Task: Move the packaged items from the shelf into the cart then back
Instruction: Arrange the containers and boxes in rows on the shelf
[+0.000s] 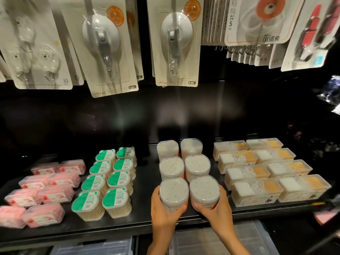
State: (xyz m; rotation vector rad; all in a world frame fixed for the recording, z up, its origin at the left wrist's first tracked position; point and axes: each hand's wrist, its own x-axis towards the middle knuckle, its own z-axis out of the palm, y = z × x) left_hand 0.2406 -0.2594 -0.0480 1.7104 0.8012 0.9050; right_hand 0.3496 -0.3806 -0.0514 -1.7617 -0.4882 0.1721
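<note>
On the black shelf (139,218), both hands grip clear, white-filled cotton-swab tubs: left (163,208), right (215,208).

We see two bare hands, the left hand (164,211) and the right hand (215,211). Both forearms are uncovered, without sleeves. We find no rings or watch.

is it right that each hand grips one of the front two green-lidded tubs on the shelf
Not quite. The head view shows the left hand and right hand each gripping one of the front two cotton swab tubs, clear ones with white tips showing, not the green-lidded tubs, which sit untouched further left on the shelf.
</note>
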